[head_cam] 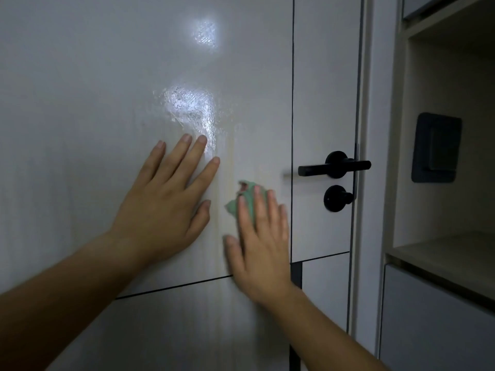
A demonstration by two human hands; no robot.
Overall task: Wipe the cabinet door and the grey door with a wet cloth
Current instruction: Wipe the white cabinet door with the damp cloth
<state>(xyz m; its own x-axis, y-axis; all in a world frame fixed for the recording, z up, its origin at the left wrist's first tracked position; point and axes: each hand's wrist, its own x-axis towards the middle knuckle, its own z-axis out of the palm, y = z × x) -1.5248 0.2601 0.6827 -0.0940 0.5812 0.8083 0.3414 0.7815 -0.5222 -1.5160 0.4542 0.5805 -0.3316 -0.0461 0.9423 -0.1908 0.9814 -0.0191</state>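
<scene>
Head view: my right hand (pixel 261 245) lies flat, fingers (pixel 272 210) straight, pinning the green cloth (pixel 247 200) to the grey door (pixel 107 76) beside the black handle (pixel 334 167) — left hand (pixel 163 199) spread bare alongside — and it looks light, limp, likely slippery when wet, so I'd trap it under flat fingers.

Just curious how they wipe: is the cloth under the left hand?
No, the cloth is under the right hand; the left hand lies bare on the door.
</scene>
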